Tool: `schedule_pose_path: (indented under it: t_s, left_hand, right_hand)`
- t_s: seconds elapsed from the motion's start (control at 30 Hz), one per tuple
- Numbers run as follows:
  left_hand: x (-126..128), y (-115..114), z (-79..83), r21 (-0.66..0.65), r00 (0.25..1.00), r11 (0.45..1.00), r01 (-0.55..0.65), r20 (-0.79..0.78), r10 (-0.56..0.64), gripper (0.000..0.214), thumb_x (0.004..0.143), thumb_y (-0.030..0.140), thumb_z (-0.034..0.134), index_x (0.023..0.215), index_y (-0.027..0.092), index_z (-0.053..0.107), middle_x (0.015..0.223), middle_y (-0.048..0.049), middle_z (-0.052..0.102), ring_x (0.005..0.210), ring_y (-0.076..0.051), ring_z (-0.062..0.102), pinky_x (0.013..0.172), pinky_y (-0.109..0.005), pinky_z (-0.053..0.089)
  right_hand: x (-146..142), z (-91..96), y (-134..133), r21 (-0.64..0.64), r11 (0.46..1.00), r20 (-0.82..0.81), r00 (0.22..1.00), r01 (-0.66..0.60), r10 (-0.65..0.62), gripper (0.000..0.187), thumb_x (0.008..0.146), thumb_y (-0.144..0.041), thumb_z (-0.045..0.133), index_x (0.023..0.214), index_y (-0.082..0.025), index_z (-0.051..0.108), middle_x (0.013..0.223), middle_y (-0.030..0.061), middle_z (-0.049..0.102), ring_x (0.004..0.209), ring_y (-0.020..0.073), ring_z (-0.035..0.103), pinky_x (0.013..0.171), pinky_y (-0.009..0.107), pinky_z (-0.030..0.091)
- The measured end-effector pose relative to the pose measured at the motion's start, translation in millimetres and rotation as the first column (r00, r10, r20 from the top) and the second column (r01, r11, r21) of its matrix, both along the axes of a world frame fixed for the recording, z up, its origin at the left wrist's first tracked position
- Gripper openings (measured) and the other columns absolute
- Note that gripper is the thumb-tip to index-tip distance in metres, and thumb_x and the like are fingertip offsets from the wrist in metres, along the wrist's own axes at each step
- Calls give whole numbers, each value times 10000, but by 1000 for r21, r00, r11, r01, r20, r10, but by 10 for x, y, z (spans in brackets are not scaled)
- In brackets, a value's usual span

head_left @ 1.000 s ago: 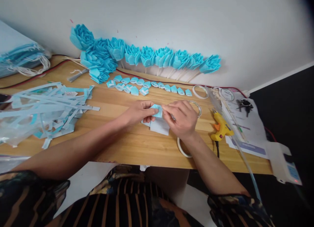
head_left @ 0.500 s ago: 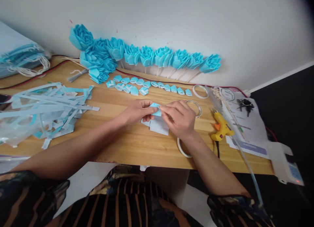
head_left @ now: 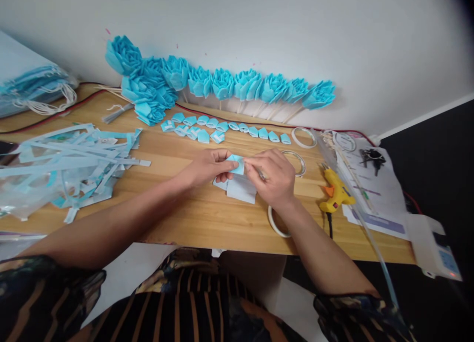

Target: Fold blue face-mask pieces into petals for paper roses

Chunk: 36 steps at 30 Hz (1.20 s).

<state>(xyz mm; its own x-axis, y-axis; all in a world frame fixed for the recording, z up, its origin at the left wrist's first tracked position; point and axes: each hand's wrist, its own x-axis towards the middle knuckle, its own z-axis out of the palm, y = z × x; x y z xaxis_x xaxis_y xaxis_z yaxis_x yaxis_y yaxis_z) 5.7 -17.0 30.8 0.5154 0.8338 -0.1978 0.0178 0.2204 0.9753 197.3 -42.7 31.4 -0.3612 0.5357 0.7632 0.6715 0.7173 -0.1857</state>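
Blue and small, the folded piece (head_left: 237, 163) sits pinched between both my hands, well to the left of the yellow glue gun (head_left: 336, 191) that lies on the wooden worktop (head_left: 185, 218). My left hand (head_left: 207, 170) is closed on the piece's left edge with thumb and fingertips. My right hand (head_left: 272, 179), the one nearer the glue gun, is closed on its right edge with the fingers curled in. The piece is held just above a few pale blue squares (head_left: 240, 191) lying flat on the worktop.

Left of the glue gun and nearer to me, a white tape ring (head_left: 273, 222) lies partly under my right wrist. A row of folded blue petals (head_left: 222, 127) runs left of the glue gun and farther back. Beyond it, blue flowers on sticks (head_left: 229, 83) lean against the wall. Far to the left of the glue gun is a heap of pale blue strips (head_left: 74, 159).
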Motion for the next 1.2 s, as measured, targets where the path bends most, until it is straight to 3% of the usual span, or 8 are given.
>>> schedule_pose_path:
  t_s: [0.17,0.6,1.2]
  left_hand:
    - [6,1,17,20,999,1000,1,-51,0,211,838,229,636,670,157,530,556,25,585,473,-52,493,471,-181,374]
    - [7,-15,43,24,998,1000,8,-66,-6,197,831,218,634,668,155,544,541,28,568,472,-53,489,475,-183,372]
    - [-4,-6,20,21,1000,1000,16,17,-17,179,813,276,670,740,146,571,572,30,587,488,-52,503,469,-170,369]
  right_hand:
    - [5,-12,8,-47,998,-109,993,30,-35,138,890,-174,589,885,-251,703,770,6,719,713,172,644,675,349,502]
    - [23,-14,12,71,997,46,999,-23,20,167,864,-104,628,950,-234,688,794,19,711,736,170,620,659,321,490]
    - [23,-43,27,-20,997,43,996,-74,75,146,867,-103,625,923,-222,687,811,23,722,733,163,610,647,307,488]
